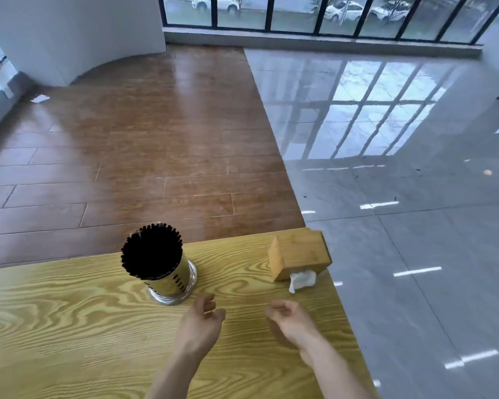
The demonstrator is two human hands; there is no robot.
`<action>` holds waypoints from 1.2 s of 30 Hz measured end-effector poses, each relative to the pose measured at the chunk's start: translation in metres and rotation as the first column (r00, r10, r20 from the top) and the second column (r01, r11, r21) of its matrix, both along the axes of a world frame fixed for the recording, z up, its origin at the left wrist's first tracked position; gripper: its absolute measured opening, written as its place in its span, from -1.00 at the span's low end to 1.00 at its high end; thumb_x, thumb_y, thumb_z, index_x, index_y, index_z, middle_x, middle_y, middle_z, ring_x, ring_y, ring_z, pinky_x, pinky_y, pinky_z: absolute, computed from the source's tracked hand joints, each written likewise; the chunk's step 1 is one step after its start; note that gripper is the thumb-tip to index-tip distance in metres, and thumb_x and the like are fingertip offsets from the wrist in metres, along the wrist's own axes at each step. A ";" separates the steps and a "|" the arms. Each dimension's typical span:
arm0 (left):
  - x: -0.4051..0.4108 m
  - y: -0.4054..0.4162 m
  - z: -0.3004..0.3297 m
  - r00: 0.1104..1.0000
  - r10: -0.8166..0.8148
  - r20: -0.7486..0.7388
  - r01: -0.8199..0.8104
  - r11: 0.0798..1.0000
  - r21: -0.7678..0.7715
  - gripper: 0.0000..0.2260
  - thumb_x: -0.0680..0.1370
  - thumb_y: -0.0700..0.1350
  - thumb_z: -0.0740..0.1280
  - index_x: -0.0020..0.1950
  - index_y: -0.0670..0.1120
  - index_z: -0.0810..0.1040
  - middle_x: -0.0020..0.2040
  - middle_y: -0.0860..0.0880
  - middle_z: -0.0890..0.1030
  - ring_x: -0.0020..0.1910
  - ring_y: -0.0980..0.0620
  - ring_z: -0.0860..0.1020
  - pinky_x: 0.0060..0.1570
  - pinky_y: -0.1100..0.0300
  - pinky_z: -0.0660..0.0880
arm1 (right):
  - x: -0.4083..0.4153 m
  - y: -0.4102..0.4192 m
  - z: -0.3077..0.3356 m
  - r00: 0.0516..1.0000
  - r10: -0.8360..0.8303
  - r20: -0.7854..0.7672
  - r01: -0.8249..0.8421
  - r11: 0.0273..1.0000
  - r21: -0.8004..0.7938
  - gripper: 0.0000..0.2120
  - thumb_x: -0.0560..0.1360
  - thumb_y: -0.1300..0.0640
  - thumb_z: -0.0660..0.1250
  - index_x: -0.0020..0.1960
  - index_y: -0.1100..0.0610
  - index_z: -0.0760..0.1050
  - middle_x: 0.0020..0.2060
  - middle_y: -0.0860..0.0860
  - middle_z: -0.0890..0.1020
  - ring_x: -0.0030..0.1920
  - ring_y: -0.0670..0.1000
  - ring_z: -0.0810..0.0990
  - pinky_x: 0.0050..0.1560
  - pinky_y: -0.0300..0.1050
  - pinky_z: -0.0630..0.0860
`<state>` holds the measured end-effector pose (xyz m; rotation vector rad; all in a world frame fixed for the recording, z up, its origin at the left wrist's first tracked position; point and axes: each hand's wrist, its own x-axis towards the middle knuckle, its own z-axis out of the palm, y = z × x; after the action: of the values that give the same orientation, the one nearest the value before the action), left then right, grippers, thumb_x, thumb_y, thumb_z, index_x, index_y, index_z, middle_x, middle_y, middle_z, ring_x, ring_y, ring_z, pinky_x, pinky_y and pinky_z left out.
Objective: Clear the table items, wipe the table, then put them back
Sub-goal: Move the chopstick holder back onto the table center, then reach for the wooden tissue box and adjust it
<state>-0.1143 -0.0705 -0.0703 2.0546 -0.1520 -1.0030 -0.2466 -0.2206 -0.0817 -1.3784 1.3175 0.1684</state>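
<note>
A metal chopstick holder (172,279) packed with black chopsticks stands upright on the yellow wood-grain table (69,326). A wooden tissue box (298,253) sits near the table's far right corner, with a white tissue (301,280) sticking out of its front. My left hand (199,323) hovers just to the right of the holder's base, fingers loosely curled and empty. My right hand (293,321) is below the tissue box, fingers loosely apart, holding nothing. Neither hand touches an object.
The table's far edge runs just behind the holder and box, and its right edge drops to a glossy grey tile floor (415,254). Brown wood flooring (127,154) lies beyond the table. Windows (314,12) line the far wall.
</note>
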 end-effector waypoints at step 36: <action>-0.072 -0.192 -0.008 0.990 0.100 0.101 -0.086 0.987 -0.136 -0.72 0.61 0.08 0.32 0.31 0.11 0.57 0.08 0.07 0.68 0.05 0.11 0.63 -0.13 0.20 0.50 | -0.063 -0.182 0.000 0.957 -0.058 0.284 0.137 0.953 -0.270 -0.75 0.49 -0.02 0.47 0.15 -0.10 0.55 -0.02 -0.16 0.68 0.02 -0.18 0.65 0.04 -0.16 0.61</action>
<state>-0.1859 -0.2622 -0.0779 1.9766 -0.1712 -0.8047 -0.3095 -0.4023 -0.0815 -1.5121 1.2052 -0.2848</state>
